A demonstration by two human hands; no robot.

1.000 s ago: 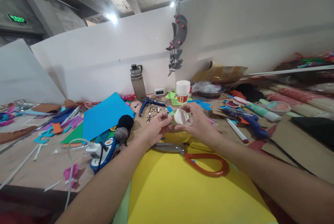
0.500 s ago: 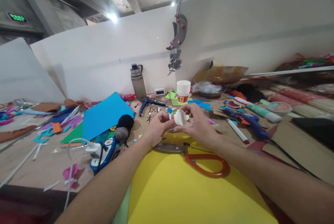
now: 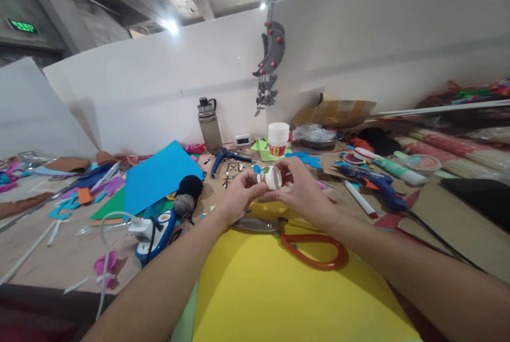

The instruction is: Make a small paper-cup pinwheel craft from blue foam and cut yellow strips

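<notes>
A tilted cup [image 3: 272,177] sits between left hand [image 3: 240,196] and right hand [image 3: 302,189].

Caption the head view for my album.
Left hand and right hand hold a tilted paper cup near orange-handled scissors.

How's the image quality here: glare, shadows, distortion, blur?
Head view: ceiling light flares white; head view: shadow darkens the yellow paper beside the right forearm; head view: edges look stretched; head view: cup slightly soft, its fine print unreadable.

cup [image 3: 271,176] partly behind left grip [image 3: 240,196], black panel [image 3: 482,201] cut off right
</notes>
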